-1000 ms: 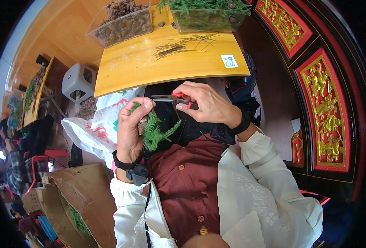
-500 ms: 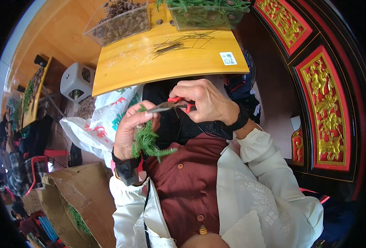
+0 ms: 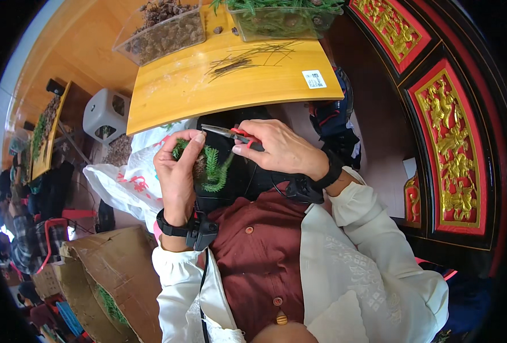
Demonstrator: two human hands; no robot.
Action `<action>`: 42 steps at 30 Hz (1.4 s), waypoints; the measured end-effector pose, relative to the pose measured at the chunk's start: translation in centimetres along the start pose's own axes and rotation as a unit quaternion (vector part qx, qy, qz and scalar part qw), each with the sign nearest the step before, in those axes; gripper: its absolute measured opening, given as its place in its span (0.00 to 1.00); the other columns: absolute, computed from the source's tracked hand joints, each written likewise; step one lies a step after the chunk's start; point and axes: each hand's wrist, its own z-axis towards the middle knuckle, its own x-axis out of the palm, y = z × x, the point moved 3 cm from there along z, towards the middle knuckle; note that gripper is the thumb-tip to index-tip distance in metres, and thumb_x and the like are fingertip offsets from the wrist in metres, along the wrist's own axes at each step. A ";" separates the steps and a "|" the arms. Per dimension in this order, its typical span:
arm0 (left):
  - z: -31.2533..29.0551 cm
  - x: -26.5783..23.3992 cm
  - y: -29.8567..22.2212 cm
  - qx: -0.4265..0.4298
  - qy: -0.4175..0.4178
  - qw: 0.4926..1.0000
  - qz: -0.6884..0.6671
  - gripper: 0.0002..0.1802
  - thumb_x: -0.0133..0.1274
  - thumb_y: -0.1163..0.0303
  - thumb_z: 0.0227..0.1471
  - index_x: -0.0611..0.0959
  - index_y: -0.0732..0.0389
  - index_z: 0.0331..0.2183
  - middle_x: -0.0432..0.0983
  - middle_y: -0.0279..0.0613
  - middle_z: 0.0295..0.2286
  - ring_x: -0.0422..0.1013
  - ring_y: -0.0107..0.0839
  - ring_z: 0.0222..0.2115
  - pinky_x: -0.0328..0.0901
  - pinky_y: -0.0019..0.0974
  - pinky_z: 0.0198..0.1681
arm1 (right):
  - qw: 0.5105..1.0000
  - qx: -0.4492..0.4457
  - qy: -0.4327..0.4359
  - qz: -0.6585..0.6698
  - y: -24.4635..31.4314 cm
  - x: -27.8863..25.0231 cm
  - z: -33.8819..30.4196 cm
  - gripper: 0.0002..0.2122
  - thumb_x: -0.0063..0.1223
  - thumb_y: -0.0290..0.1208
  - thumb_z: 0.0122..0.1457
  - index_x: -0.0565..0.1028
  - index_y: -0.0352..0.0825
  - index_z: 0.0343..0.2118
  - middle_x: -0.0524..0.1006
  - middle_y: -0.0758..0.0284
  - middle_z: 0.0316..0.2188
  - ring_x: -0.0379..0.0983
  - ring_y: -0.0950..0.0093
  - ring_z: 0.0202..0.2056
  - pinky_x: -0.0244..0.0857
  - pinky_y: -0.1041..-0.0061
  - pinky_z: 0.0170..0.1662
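Note:
My left hand [image 3: 176,166] is closed, thumb against forefinger, around a green artificial pine sprig [image 3: 213,171]. The sprig's fronds hang below the fingers toward my lap, and something brown, perhaps a pine cone, shows among them. In my right hand [image 3: 285,146] are long-nosed pliers [image 3: 222,132] with red and black handles. Their metal jaws point left, with the tips just above my left thumb and forefinger. Whether the jaws grip anything is too small to tell. Both hands are above my lap, just short of the table's near edge.
On the yellow table [image 3: 167,103] lie thin dark wires [image 3: 230,67] and a white label [image 3: 314,79]. Behind them stand clear bins of pine cones [image 3: 167,43] and green sprigs [image 3: 285,23]. A white plastic bag [image 3: 116,183], cardboard box [image 3: 116,257] and grey stool [image 3: 106,114] are at left.
My left hand has turned and risen slightly, swinging the sprig closer under the fingers. The pliers have shifted from across the left fingertips to just above them.

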 end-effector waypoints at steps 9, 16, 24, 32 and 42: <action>-0.1 0.3 -0.5 0.139 -0.038 0.976 0.165 0.02 0.55 0.76 0.51 0.80 0.65 0.28 0.71 0.29 0.22 0.63 0.14 0.23 0.57 0.19 0.25 | 0.998 -0.006 -0.024 -0.050 0.6 0.0 -0.1 0.14 0.55 0.37 0.53 0.68 0.29 0.27 0.71 0.52 0.23 0.70 0.52 0.30 0.62 0.59 0.33; -0.2 0.9 -0.2 0.094 -0.023 0.989 0.113 0.03 0.55 0.76 0.50 0.80 0.65 0.31 0.72 0.30 0.23 0.65 0.14 0.23 0.59 0.19 0.26 | 0.998 0.031 -0.021 -0.051 0.0 0.0 -0.5 0.13 0.55 0.36 0.52 0.69 0.30 0.27 0.72 0.52 0.21 0.70 0.52 0.29 0.63 0.59 0.32; 0.1 0.9 1.3 -0.054 0.044 0.993 -0.098 0.04 0.54 0.76 0.50 0.79 0.64 0.31 0.75 0.33 0.26 0.70 0.19 0.26 0.65 0.23 0.32 | 0.997 -0.059 -0.037 -0.040 -0.7 -0.6 -0.2 0.10 0.57 0.30 0.50 0.69 0.29 0.28 0.68 0.57 0.21 0.67 0.55 0.24 0.60 0.64 0.27; 0.1 1.0 1.2 -0.156 0.134 0.956 -0.209 0.04 0.53 0.75 0.49 0.78 0.63 0.30 0.76 0.35 0.28 0.71 0.22 0.27 0.66 0.25 0.33 | 0.994 -0.098 -0.027 -0.039 -0.6 -0.9 0.3 0.10 0.58 0.28 0.48 0.70 0.30 0.30 0.68 0.58 0.20 0.67 0.59 0.23 0.59 0.66 0.27; 0.8 0.5 1.5 -0.023 0.006 0.998 -0.064 0.04 0.54 0.77 0.49 0.78 0.64 0.31 0.75 0.33 0.28 0.70 0.19 0.26 0.64 0.23 0.32 | 0.999 -0.023 -0.009 0.028 -0.6 -1.2 -0.3 0.12 0.58 0.29 0.49 0.70 0.30 0.34 0.68 0.58 0.21 0.67 0.61 0.23 0.60 0.67 0.28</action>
